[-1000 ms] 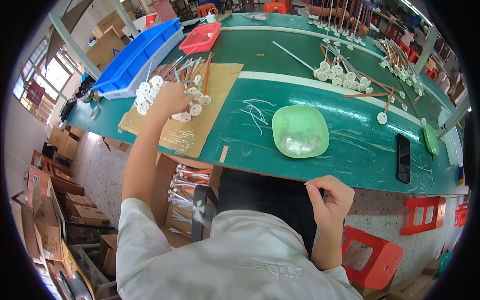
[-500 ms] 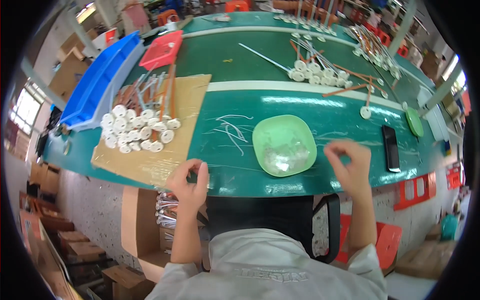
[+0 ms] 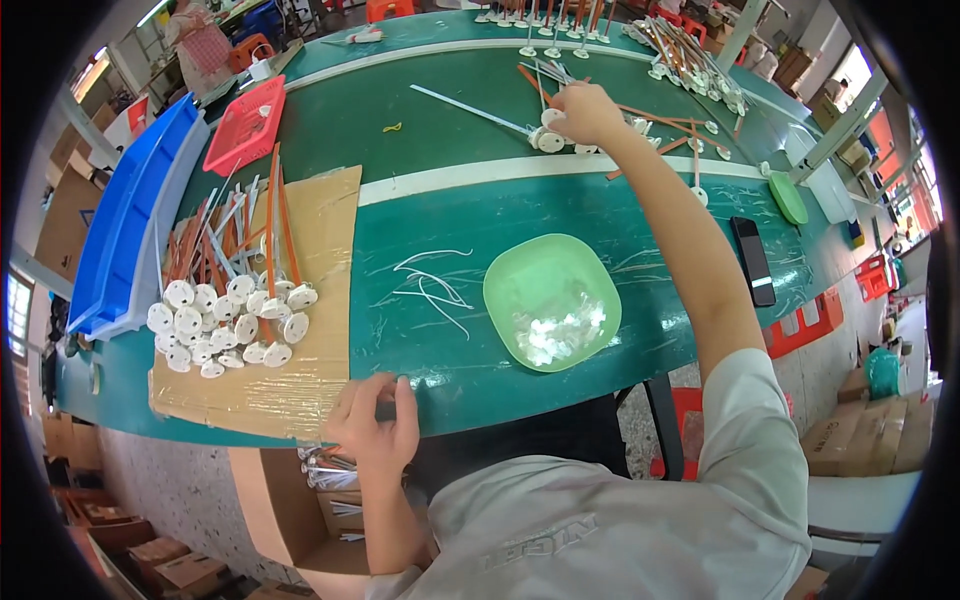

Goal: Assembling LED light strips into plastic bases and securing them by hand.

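My right hand [image 3: 592, 115] reaches across the table to a pile of white round discs on thin rods. Its fingers are closed at a white disc [image 3: 549, 140] near the pile's left end; my hand hides part of the pile. Close to the front edge, beside the cardboard sheet [image 3: 330, 300], my left hand [image 3: 375, 425] is curled, thumb and forefinger forming a loop. Whatever lies at their tips is too small to name. A light green bowl [image 3: 520, 275] holding small clear pieces sits between my arms. White strips [image 3: 435, 285] lie to its left.
More disc-ended rods [image 3: 225, 320] cover the cardboard. Behind them stand a blue bin [image 3: 125, 225] and a red basket [image 3: 235, 150]. A black phone [image 3: 752, 262] and small green dish [image 3: 787, 198] are at right. An open carton [image 3: 270, 500] stands below the front edge.
My right hand has moved from beside the green bowl, forward and left, to the far pile of disc-ended rods. My left hand stays curled near the front edge. The view has shifted.
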Demonstrator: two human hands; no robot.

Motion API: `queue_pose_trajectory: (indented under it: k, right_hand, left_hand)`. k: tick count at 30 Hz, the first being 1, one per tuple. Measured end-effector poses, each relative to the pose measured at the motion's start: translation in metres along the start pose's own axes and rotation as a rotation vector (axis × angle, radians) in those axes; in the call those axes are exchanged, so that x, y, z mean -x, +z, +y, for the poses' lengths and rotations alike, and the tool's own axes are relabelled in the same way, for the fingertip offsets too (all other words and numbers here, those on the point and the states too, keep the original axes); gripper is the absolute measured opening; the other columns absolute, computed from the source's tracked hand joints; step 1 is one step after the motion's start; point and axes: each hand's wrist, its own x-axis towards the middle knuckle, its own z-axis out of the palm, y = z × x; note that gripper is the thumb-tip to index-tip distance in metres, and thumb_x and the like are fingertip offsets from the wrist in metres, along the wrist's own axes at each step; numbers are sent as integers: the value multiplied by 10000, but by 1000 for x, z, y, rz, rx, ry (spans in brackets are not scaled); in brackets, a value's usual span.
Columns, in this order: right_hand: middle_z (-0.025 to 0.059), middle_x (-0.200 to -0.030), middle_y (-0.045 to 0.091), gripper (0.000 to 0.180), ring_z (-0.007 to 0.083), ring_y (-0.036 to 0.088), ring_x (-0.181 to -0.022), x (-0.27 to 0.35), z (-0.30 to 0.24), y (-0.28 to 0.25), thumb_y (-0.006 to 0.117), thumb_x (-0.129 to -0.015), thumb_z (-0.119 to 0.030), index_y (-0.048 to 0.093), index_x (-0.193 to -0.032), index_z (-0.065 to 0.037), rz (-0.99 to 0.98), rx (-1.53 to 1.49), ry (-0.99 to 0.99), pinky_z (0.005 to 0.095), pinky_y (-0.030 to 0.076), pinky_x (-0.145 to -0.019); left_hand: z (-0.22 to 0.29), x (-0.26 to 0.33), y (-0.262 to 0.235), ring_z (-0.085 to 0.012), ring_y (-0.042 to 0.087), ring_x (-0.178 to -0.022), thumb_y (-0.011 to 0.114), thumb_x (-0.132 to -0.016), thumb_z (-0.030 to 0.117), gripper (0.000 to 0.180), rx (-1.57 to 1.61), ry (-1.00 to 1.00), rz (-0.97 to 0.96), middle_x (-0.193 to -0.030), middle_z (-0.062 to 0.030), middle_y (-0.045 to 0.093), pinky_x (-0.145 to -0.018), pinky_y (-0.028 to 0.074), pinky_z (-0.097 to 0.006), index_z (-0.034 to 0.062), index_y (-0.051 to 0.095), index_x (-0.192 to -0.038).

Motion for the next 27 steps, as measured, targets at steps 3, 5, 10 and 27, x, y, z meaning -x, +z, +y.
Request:
queue_pose_trajectory:
  k: [3, 5, 10, 27]
  right_hand:
    - [143, -933, 702, 294, 327, 646, -923, 15, -16, -17, 737, -737, -236, 714, -979, -70, 93, -155, 81, 421, 512, -847]
    - [127, -909, 706, 292, 272, 669, -914, 41, -22, -41, 763, -737, -219, 711, -973, -55, 91, -198, 84, 375, 526, -816]
    - [93, -959, 675, 283, 127, 641, -939, 163, -70, -85, 734, -806, -23, 651, -1076, 3, 244, -953, 68, 259, 509, -813]
    - [104, -992, 591, 285, 281, 624, -854, 364, -160, -83, 770, -658, 56, 686, -908, -52, 493, -1008, -385, 511, 479, -903]
  left_hand:
    - [-1, 2, -3, -176, 571, -549, 653, -777, -12, 30, -18, 19, 13, -654, -103, 605, -529, 443, -272, -14, 633, -800]
    - [1, 1, -1, -175, 571, -550, 655, -777, -12, 31, -2, 34, 3, -654, -102, 605, -528, 442, -272, -13, 633, -800]
    - [8, 7, -1, -184, 569, -557, 649, -792, -21, 20, 6, 97, -4, -658, -99, 601, -535, 441, -278, -10, 634, -796]
    - [137, 74, 34, -194, 635, -1017, 500, -998, 156, 405, 1456, -712, -429, -1147, -150, 655, -894, 504, -320, -77, 483, -1329]
